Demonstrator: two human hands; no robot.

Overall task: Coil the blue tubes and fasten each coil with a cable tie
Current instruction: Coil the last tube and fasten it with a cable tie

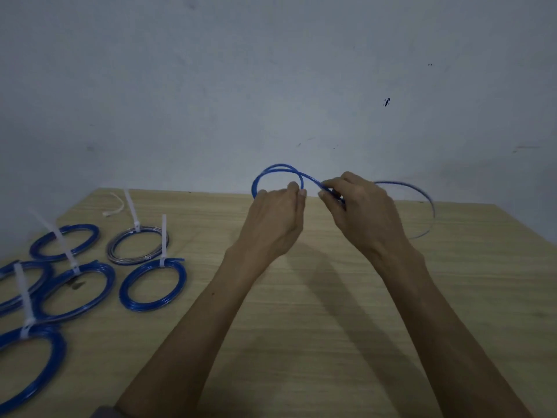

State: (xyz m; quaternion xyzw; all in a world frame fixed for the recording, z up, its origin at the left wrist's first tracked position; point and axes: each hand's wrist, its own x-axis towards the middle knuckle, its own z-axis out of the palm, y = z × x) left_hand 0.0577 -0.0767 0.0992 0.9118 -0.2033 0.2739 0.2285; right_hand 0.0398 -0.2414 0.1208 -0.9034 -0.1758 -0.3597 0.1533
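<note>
Both hands are raised above the far part of the wooden table [331, 297], working one blue tube [280, 168]. My left hand [275, 217] grips the bottom of a small loop of that tube. My right hand [360, 209] pinches the strand just right of the loop. The tube's free length [422, 194] arcs out to the right and curves down, blurred. One loose white cable tie [116, 208] lies at the table's far left.
Several tied coils lie on the left: blue ones such as the nearest to my arm [152, 286], and a grey one [137, 247]. White tie tails stick up from them. A grey wall [271, 86] rises right behind the table.
</note>
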